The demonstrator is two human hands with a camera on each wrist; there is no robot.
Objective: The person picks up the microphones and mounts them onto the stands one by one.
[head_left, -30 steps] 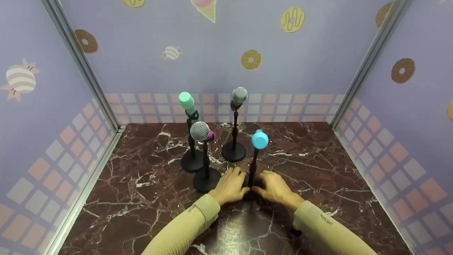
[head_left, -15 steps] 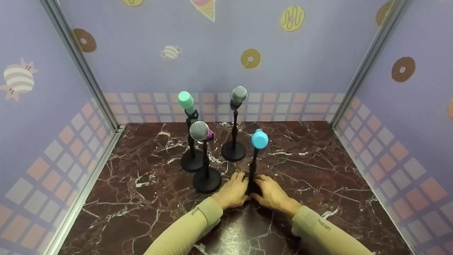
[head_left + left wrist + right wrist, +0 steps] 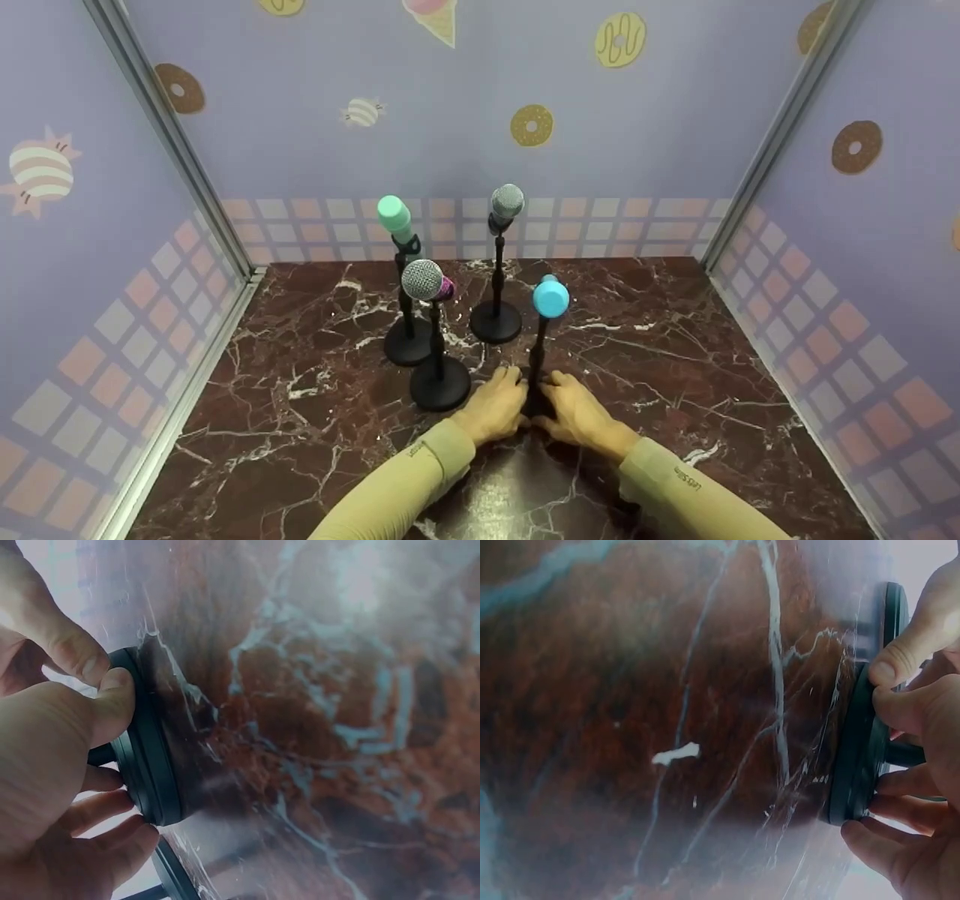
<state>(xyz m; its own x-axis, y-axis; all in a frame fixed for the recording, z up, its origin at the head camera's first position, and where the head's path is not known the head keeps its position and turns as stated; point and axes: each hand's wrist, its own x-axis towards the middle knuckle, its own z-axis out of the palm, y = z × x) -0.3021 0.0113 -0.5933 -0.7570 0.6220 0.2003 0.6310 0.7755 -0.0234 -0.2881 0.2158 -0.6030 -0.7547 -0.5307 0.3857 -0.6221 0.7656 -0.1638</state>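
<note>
A light-blue microphone [image 3: 551, 298] sits on a black microphone stand [image 3: 537, 360], upright on the marble-patterned tabletop. My left hand [image 3: 493, 405] holds the left side of its round base [image 3: 154, 757], thumb and fingers curled at the rim. From the other side my right hand [image 3: 581, 412] grips the same base [image 3: 859, 750]. In both wrist views the two thumbs meet at the near edge of the base. The fingers partly hide the base in the head view.
A silver microphone with a purple handle [image 3: 424, 280] stands close left of my left hand. Behind are a mint-green microphone [image 3: 395, 215] and a grey one [image 3: 508, 201], each on a black stand. Patterned walls [image 3: 450, 157] enclose the back and sides.
Both hands have drawn slightly nearer to me and closed in around the base of the blue microphone's stand. During the last half second they hardly move. The other stands stay in place.
</note>
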